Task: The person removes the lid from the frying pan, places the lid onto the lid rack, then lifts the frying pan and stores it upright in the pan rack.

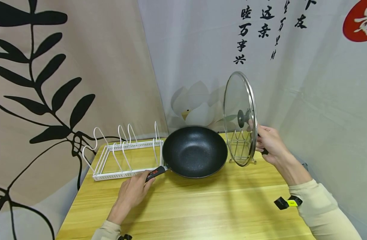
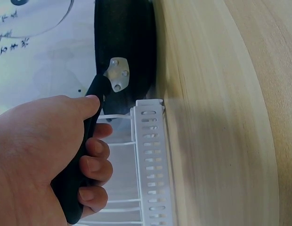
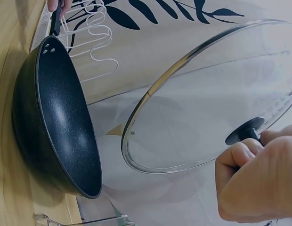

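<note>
My left hand [image 1: 134, 189] grips the black handle [image 2: 73, 186] of a dark frying pan [image 1: 195, 151], thumb along the top and fingers curled beneath in the left wrist view. The deep, speckled pan sits at the middle of the table, its inside facing up. On the right, my right hand [image 1: 271, 144] holds a round glass lid [image 1: 235, 96] by its black knob [image 3: 247, 132]. Nearly upright, the metal-rimmed lid is raised at the pan's right side, apart from the pan in the right wrist view.
A white rack [image 1: 120, 174] with several wire loops stands left of the pan, close to its handle. Partly behind the lid is a small metal wire rack [image 1: 235, 156]. Printed curtains [image 1: 195, 40] hang behind the wooden table [image 1: 201, 206].
</note>
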A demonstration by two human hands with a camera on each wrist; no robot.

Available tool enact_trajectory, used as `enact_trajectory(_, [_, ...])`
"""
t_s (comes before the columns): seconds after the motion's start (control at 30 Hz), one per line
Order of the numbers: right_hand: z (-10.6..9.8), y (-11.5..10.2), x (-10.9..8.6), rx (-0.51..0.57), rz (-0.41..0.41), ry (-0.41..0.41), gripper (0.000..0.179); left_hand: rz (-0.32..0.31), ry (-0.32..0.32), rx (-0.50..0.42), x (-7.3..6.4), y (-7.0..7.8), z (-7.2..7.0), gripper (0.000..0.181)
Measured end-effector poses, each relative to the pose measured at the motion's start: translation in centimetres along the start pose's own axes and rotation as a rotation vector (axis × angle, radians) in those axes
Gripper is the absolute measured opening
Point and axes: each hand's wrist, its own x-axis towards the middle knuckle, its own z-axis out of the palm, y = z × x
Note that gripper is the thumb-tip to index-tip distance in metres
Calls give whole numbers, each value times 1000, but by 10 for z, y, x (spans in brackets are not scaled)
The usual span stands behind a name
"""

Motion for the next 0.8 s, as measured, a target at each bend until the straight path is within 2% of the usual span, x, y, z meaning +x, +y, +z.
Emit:
enact_trajectory(0.4, [-15,3,-1,45,-24,8,31,17,19,5,-1,-1,1,22])
enact_trajectory(0.8, [-25,4,-6,50,-22,27,31,9,10,0,-1,0,0,22])
